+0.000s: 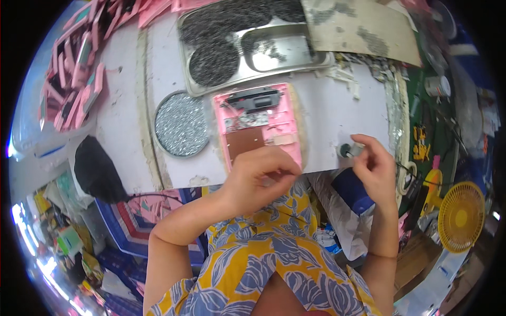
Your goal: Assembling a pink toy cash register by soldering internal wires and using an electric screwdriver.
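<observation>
Left hand: fingers curled above the case's near edge, thumb close to forefinger; cannot tell if anything is pinched.
Right hand: thumb and forefinger parted beside a small dark-topped object; grip unclear.
Pink case: at table edge; a careless forearm nudge could tip it off.
Round dish: left of case; an elbow knock could scatter its bits.

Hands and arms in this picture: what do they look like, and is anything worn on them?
They're human. The left hand and right hand are bare, without gloves or visible wristbands. The arms are uncovered up to short, loose sleeves, yellow with grey-blue leafy shapes outlined in white. No cables appear attached.
</observation>
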Demonstrator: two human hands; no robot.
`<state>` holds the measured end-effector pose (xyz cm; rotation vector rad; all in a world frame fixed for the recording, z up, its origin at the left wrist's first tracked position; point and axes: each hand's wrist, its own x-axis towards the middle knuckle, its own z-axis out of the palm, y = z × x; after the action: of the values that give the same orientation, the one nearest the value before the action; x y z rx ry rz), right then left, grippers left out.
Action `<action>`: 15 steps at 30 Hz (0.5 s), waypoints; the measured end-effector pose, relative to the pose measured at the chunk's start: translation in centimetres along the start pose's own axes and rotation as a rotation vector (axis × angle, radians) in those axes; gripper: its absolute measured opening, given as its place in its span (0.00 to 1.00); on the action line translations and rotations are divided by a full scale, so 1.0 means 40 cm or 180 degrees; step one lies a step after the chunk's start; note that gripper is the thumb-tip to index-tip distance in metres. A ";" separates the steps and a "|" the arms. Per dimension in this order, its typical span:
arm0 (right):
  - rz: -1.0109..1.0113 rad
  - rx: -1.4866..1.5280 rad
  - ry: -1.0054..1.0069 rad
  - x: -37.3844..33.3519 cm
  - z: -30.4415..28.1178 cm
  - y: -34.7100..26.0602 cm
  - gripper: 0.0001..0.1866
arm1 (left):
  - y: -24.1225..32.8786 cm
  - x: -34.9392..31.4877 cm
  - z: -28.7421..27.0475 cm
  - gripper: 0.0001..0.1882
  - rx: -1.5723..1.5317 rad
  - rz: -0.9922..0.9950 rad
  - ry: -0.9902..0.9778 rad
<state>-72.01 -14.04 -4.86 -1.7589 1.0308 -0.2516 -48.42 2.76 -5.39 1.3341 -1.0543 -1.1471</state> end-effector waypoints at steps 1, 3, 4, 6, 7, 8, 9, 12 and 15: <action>0.0031 0.0697 0.0068 -0.010 0.013 -0.016 0.21 | -0.008 -0.008 0.003 0.07 0.0126 0.0056 0.0016; 0.0125 0.1638 -0.0344 -0.029 0.080 -0.056 0.23 | -0.019 -0.025 0.002 0.12 0.0138 -0.0107 0.0049; 0.0185 0.1812 -0.0679 -0.029 0.108 -0.072 0.24 | -0.018 -0.029 0.006 0.14 0.0005 -0.0210 0.0107; 0.0280 0.2183 -0.1108 -0.024 0.155 -0.082 0.25 | -0.023 -0.034 0.010 0.17 -0.0185 -0.0279 0.0239; 0.0316 0.2382 -0.1198 -0.018 0.176 -0.075 0.25 | -0.028 -0.036 0.010 0.17 -0.0241 -0.0243 0.0312; 0.0355 0.2580 -0.1284 -0.012 0.189 -0.070 0.25 | -0.031 -0.038 0.010 0.18 -0.0298 -0.0208 0.0380; 0.0368 0.2605 -0.1337 -0.008 0.192 -0.068 0.25 | -0.029 -0.040 0.009 0.17 -0.0275 -0.0187 0.0386; 0.0381 0.2632 -0.1434 0.003 0.198 -0.064 0.25 | -0.027 -0.042 0.004 0.17 -0.0274 -0.0159 0.0394; 0.0335 0.2603 -0.1438 0.006 0.200 -0.063 0.24 | -0.031 -0.045 0.005 0.16 -0.0405 -0.0193 0.0429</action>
<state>-65.76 -8.62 -6.32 -0.9496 0.5609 -0.1621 -48.90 4.59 -6.50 1.3303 -0.8353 -1.1331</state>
